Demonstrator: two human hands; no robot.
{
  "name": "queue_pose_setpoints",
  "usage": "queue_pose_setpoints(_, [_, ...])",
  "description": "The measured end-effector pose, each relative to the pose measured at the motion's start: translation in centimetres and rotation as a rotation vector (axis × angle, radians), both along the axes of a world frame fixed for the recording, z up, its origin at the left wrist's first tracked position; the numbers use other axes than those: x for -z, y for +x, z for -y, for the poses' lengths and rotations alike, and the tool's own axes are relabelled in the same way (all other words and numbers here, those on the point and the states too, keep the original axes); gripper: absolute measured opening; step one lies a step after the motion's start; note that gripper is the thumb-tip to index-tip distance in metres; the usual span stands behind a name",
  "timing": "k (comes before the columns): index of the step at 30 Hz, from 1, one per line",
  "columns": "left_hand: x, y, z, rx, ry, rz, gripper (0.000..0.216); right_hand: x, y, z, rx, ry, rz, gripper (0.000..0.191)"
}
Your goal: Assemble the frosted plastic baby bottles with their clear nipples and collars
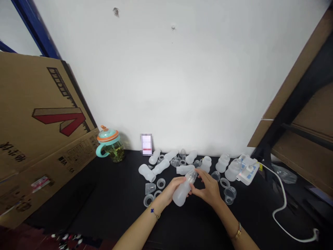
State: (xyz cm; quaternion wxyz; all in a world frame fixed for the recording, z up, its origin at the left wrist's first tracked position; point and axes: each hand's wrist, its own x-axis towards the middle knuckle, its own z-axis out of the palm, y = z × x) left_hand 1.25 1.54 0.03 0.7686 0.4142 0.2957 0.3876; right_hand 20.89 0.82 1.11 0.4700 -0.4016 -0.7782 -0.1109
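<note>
A frosted white baby bottle (181, 195) is tilted over the front of the black table, its clear dome cap (191, 175) pointing up and away from me. My left hand (173, 189) is closed round the bottle's body. My right hand (208, 186) is at the cap end, its thumb against the bottle's neck and its fingertips at the clear cap. Around the hands lie loose bottle bodies (147, 172), clear caps (150, 188) and white collar rings (148, 200). Another clear cap (230, 194) lies right of my right hand.
Several more bottles (223, 162) stand or lie along the wall. A white power strip (247, 170) with a white cable (283, 194) is on the right. A phone (147, 144) leans on the wall. A lidded tea jug (110, 146) stands left, beside a large cardboard box (39, 121).
</note>
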Motion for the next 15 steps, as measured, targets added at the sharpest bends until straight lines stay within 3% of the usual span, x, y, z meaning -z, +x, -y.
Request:
queue_pose_setpoints(8, [-0.07, 0.02, -0.13, -0.027, -0.040, 0.046, 0.037, 0.34, 0.25, -0.22, -0.038, -0.097, -0.027, 0.049])
queue_pose_setpoints(15, [-0.04, 0.15, -0.35, -0.206, -0.071, -0.013, 0.039, 0.86, 0.21, -0.48, -0.018, -0.231, 0.019, 0.057])
